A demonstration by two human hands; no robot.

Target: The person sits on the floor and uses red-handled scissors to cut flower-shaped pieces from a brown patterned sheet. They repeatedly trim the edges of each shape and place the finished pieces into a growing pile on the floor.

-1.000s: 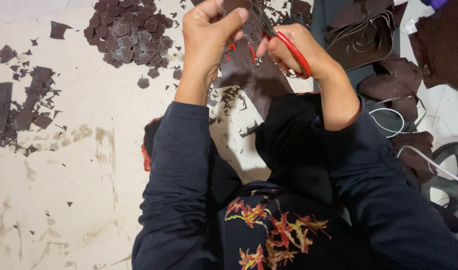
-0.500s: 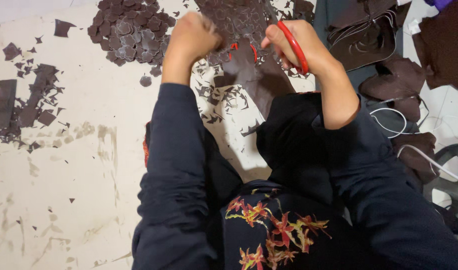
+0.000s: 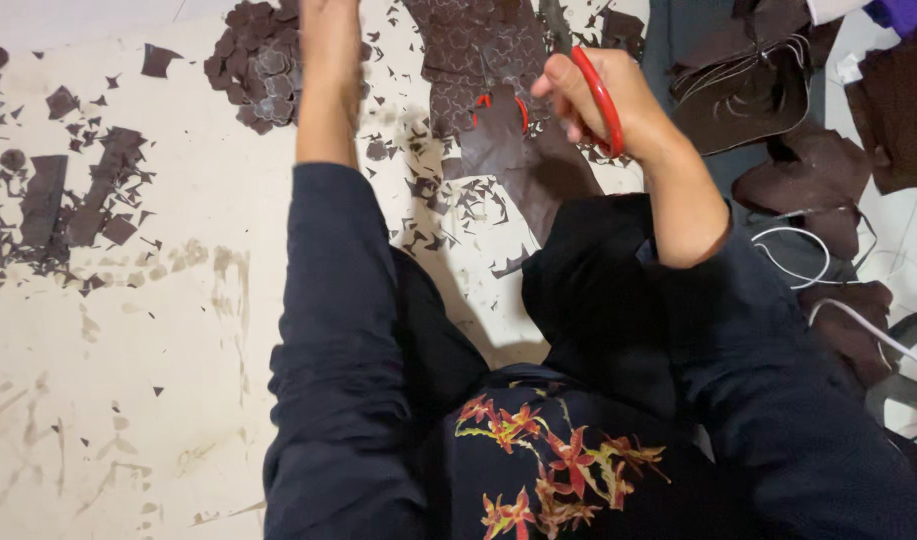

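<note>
My right hand (image 3: 619, 110) is closed around a pair of red-handled scissors (image 3: 601, 95), whose blades point up toward the top edge. It hovers just right of a dark brown sheet (image 3: 479, 50) marked with traced shapes. My left forearm (image 3: 329, 90) reaches up beside a pile of small cut brown pieces (image 3: 259, 65); the hand itself is cut off by the top edge. Red loops (image 3: 499, 110) of something lie on the sheet's lower part.
Small brown scraps (image 3: 79, 200) litter the pale stained floor (image 3: 109, 400) at left and centre. Larger brown offcuts (image 3: 779, 90) are heaped at the right, with white cables (image 3: 829, 260) beside my right sleeve. My dark-clothed legs fill the lower middle.
My left hand has let go near the sheet and moved up and left, past the top edge beside the pile. The right hand keeps the scissors and has barely shifted.
</note>
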